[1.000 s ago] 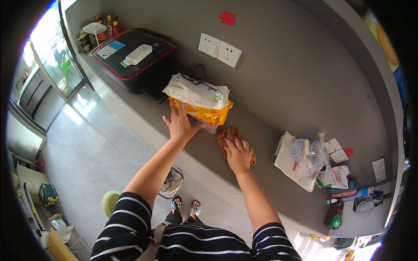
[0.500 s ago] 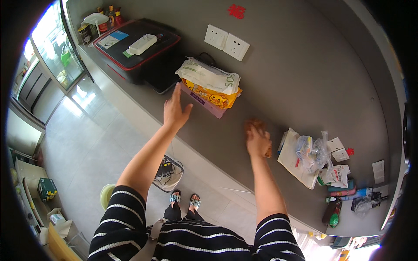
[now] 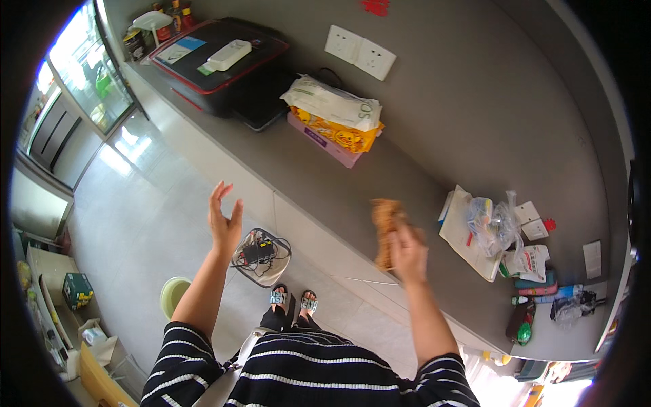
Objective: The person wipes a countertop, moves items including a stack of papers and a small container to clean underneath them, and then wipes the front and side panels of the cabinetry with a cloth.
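Observation:
My right hand (image 3: 409, 254) presses a brown cloth (image 3: 386, 227) onto the grey countertop (image 3: 312, 180), close to its front edge. The fingers are wrapped over the cloth's right side, and both are slightly smeared by motion. Out in front of the counter, my left hand (image 3: 225, 220) hangs in the air with fingers apart and nothing in them. Farther back on the counter lies a stack: a white wipes pack (image 3: 332, 102) on top, a yellow pack with cartoon faces (image 3: 336, 130) under it, and a pink box (image 3: 325, 140) at the bottom.
A black printer (image 3: 224, 61) with red trim stands at the far left. Right of the cloth are a folder (image 3: 468, 237) with a clear plastic bag (image 3: 491, 224), and bottles beyond. On the floor are a bin of cables (image 3: 263, 258) and a green basin (image 3: 175, 296).
My left hand has moved off the counter, toward me and left. My right hand has drawn the cloth nearer the counter's front edge, and more of the cloth shows.

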Tool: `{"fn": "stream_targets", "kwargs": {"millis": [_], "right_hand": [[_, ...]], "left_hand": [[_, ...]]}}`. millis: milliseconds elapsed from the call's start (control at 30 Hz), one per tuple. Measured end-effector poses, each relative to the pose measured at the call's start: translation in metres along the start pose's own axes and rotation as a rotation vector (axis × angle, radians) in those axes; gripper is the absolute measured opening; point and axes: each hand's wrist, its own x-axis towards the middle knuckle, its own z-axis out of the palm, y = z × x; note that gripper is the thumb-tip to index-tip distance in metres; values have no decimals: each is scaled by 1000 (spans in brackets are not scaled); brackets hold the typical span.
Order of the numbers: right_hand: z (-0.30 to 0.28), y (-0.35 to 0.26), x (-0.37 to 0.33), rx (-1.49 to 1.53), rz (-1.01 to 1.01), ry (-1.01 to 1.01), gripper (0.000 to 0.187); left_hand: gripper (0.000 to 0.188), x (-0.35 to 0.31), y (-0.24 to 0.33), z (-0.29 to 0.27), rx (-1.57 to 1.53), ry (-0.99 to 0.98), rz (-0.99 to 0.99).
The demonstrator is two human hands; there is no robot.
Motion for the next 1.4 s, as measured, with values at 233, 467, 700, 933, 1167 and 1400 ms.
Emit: {"fn": "stream_targets", "kwargs": {"millis": [233,467,700,933,1167,1400], "right_hand": [[23,53,-11,-570,-35,-72,38],[169,-58,93,-453,-232,-166,45],[252,-136,150,-402,-343,-243,41],[266,-151,144,-323,-427,-217,42],[201,-111,94,-293,-458,-208,49],[64,-24,-9,-332,-182,-145,43]], "left_hand": [[48,-82,-8,-30,46,-71,-160],[57,-27,34,36,394,-508,127],[62,-19,37,56,497,-586,115],[57,-58,37,46,309,-582,86],[30,-53,46,47,108,-499,229],[21,-36,107,92,-320,-624,502]]}}
